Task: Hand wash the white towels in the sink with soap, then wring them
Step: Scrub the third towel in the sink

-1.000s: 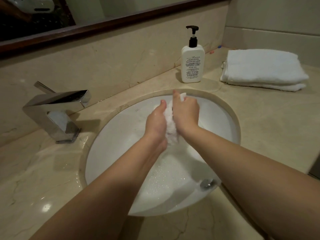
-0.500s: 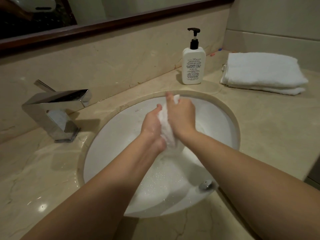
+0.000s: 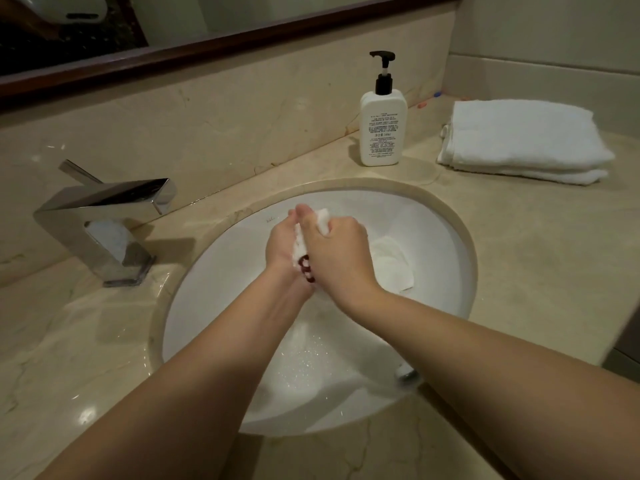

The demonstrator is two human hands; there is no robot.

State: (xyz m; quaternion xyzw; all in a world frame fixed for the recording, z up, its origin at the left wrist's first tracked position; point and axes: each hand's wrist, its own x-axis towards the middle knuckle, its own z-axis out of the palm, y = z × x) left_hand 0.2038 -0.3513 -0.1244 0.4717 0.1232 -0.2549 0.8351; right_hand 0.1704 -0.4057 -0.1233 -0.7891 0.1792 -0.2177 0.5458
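Flanking hands (image 3: 313, 247): faucet (image 3: 104, 223), soap bottle (image 3: 382, 128), seemingly 2 folded towels (image 3: 523, 142).

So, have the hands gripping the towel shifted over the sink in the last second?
Yes. The left hand and right hand, gripping the white towel, have shifted left, toward the faucet and away from the soap bottle.

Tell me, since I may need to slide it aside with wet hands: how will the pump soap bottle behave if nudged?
The pump soap bottle stands tall on a narrow base, so a push near its black pump would probably tip it; push low. Its smooth plastic and the glossy countertop suggest it would slide easily and feel slippery.
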